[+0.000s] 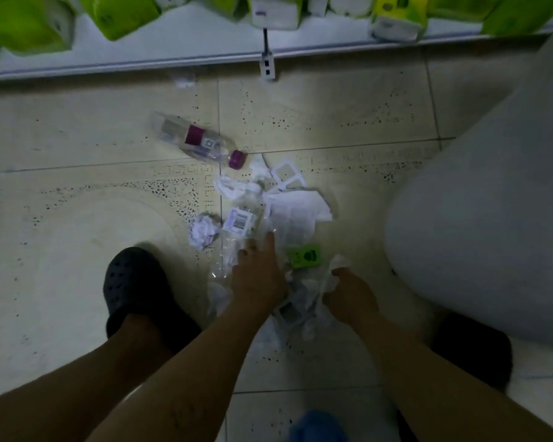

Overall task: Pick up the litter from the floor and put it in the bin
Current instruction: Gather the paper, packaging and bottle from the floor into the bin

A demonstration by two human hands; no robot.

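Note:
Litter lies on the tiled floor in front of me. A clear bottle with a purple cap and band (198, 141) lies farthest away. Nearer, a clear bottle with a barcode label (241, 218) lies beside a crumpled paper ball (202, 230), white paper sheets (296, 208) and a white plastic carrier piece (286, 175). A small green packet (304, 256) rests by my hands. My left hand (257, 275) reaches down over the lower end of the barcode bottle and some clear plastic, fingers apart. My right hand (348, 298) is closed on crumpled white tissue (336, 269).
A large pale bin or bag (479, 224) fills the right side. A low white shelf edge (141, 63) with green and white tissue packs (122, 14) runs along the top. My black clog (134, 288) stands left of the litter; another dark shoe (473, 346) is at the right.

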